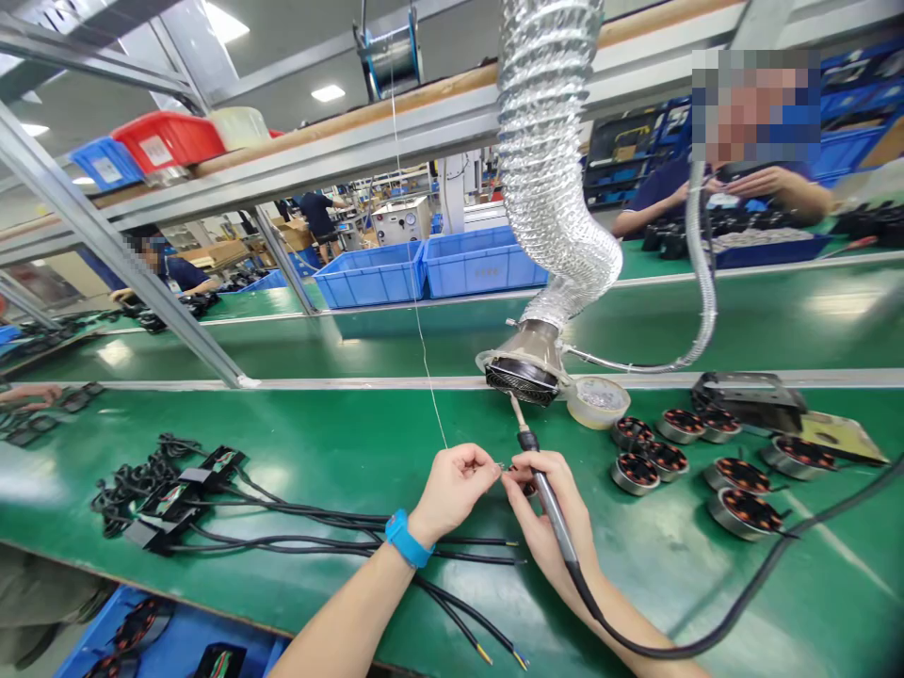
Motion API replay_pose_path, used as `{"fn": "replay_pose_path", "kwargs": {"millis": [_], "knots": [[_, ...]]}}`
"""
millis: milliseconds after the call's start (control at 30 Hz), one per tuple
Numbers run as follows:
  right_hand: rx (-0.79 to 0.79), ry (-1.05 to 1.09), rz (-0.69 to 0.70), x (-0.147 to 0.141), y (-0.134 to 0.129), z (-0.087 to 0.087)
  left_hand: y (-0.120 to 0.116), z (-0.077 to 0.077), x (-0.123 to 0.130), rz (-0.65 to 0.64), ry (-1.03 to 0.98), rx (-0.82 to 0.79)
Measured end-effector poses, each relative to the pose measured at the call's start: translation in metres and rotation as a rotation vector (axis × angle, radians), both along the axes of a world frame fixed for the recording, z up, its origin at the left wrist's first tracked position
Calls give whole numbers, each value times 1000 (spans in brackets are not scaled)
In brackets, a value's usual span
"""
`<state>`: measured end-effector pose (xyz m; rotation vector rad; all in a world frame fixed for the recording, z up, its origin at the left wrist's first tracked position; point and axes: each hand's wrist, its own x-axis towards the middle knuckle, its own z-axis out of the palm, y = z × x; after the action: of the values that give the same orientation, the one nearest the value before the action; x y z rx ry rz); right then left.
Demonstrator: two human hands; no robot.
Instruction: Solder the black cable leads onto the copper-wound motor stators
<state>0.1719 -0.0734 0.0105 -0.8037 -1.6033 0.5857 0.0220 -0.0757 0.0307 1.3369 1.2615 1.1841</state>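
Observation:
My right hand (555, 504) is closed around a soldering iron (547, 499), its tip pointing up and away toward the fume hood. My left hand (456, 490), with a blue band at the wrist, is closed in a pinch beside it. A thin solder wire (426, 363) hangs from a spool (391, 61) overhead and runs down to my left hand. Both hands' fingertips meet around a small, shiny bit too tiny to name. Below my hands lie black cables (317, 516) with bared, coloured ends. Their other ends join black housings (180, 494) at left.
A fume extraction hood (526, 367) hangs from a silver duct (547, 122) just beyond my hands. Nearby are a round pale dish (598, 402) and several motor stators (745, 513). The iron's cord crosses the right side. Blue bins (487, 264) stand behind; a co-worker (763, 188) sits across.

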Motion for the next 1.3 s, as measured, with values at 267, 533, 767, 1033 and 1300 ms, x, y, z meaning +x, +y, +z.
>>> {"fn": "replay_pose_path", "kwargs": {"millis": [267, 533, 767, 1033, 1300], "knots": [[-15, -39, -26, 1, 1, -6, 3, -4, 3, 59, -52, -17], [124, -96, -29, 9, 5, 11, -6, 2, 6, -48, 73, -37], [92, -122, 42, 16, 8, 6, -5, 13, -7, -219, 223, 17], [153, -202, 107, 17, 6, 0, -2, 3, -4, -233, -14, -164], [85, -147, 53, 23, 10, 2, 6, -5, -1, 15, 114, -43]]}}
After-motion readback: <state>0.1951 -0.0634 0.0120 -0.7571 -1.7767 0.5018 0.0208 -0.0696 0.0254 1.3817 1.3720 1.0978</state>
